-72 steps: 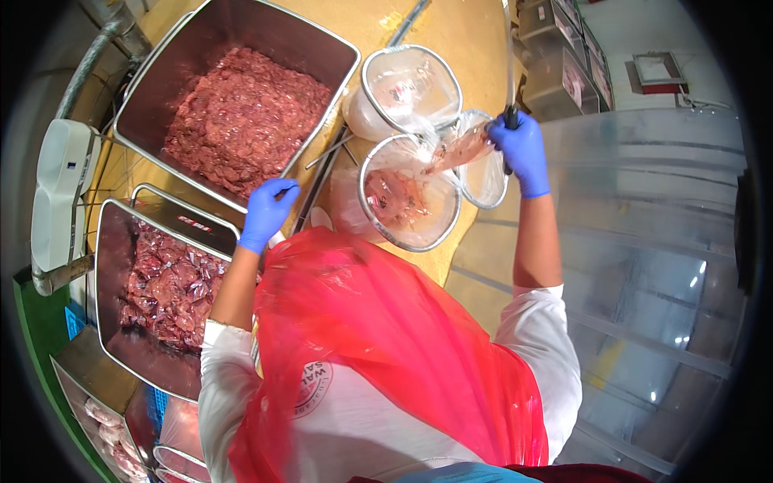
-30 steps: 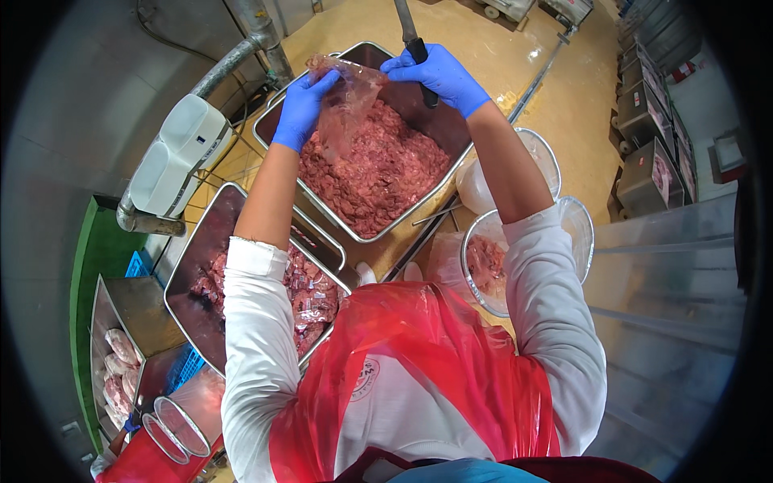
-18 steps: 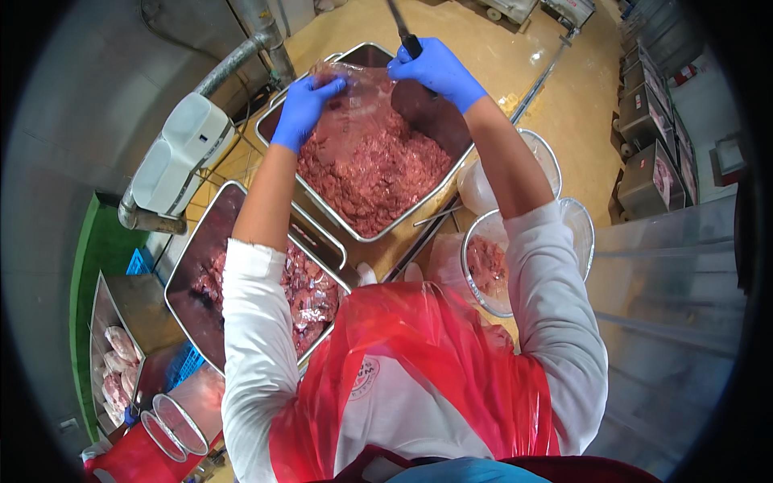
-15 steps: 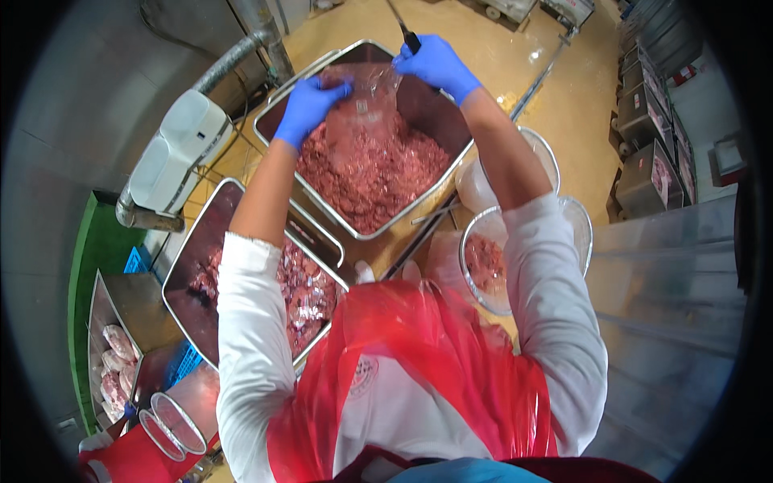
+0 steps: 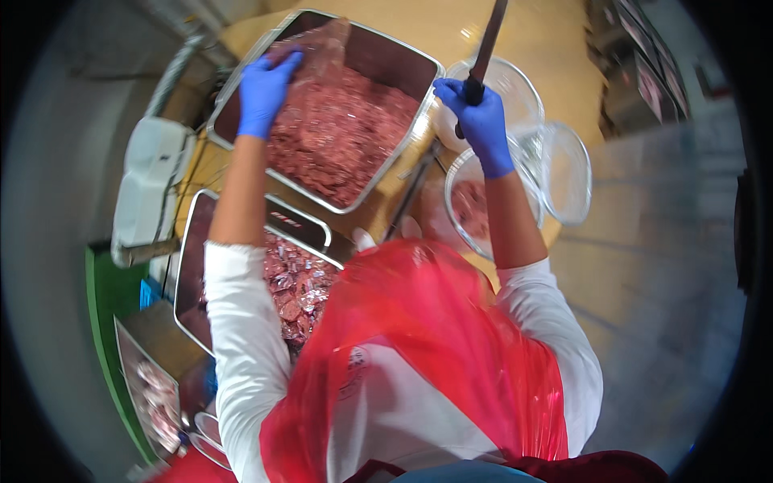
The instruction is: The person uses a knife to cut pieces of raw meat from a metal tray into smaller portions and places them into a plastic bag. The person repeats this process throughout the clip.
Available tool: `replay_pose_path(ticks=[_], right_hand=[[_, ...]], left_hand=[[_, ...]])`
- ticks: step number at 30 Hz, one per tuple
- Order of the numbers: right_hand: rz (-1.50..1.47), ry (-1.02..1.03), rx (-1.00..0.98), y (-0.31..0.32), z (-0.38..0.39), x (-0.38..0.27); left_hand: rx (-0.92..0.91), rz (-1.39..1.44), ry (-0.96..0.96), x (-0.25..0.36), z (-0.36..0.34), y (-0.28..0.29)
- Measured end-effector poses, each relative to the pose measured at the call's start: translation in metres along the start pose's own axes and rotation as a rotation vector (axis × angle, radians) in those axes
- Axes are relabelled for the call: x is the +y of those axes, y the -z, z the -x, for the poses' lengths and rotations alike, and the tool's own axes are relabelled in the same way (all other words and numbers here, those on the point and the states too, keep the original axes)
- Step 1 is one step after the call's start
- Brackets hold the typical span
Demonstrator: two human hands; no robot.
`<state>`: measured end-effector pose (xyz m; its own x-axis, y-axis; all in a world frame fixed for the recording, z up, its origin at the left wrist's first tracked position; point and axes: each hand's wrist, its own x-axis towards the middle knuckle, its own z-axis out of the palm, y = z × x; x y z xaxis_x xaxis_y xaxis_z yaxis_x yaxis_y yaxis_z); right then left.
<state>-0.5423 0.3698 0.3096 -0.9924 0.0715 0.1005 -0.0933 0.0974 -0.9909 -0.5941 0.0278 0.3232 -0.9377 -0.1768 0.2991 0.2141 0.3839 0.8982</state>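
Note:
My blue-gloved left hand (image 5: 264,95) is closed on a clear plastic bag (image 5: 328,50), pinching it near the left rim of a metal tub. The bag hangs loose over raw ground meat (image 5: 346,133) that heaps up in the tub (image 5: 229,121). Out to the right of that tub, my gloved right hand (image 5: 481,129) is wrapped around the black handle of a knife (image 5: 488,44). Its long blade points up and away from me. Below this hand are round clear plastic-lined containers (image 5: 457,179), one with some meat inside.
A second metal tub (image 5: 187,233) with meat pieces (image 5: 299,282) stands nearer, partly behind my left arm. White twin bins (image 5: 149,173) hang on a pipe at left. Lower left, a metal bin (image 5: 127,354) holds pale meat near another person's red apron (image 5: 197,468).
My right hand has let go of the bag and swung right with the knife, its blade now in plain view. My left hand still grips the bag, further left. The whole view has shifted.

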Motion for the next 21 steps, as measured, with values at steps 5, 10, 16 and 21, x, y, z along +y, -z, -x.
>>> replay_pose_path(ticks=[5, 10, 16, 21], right_hand=[[0.358, -0.295, 0.470, 0.174, 0.108, 0.050], [0.537, -0.582, 0.593, 0.278, 0.188, 0.043], [1.051, -0.698, 0.017, 0.294, 0.205, 0.029], [1.280, -0.782, -0.542, 0.259, 0.172, 0.134]], left_hand=[[-0.309, 0.310, 0.001, 0.092, 0.069, -0.136], [-0.900, 0.297, -0.371, 0.061, 0.190, -0.284], [-1.289, -0.063, -0.397, -0.018, 0.261, -0.321], [-1.054, -0.150, 0.144, -0.037, 0.251, -0.226]])
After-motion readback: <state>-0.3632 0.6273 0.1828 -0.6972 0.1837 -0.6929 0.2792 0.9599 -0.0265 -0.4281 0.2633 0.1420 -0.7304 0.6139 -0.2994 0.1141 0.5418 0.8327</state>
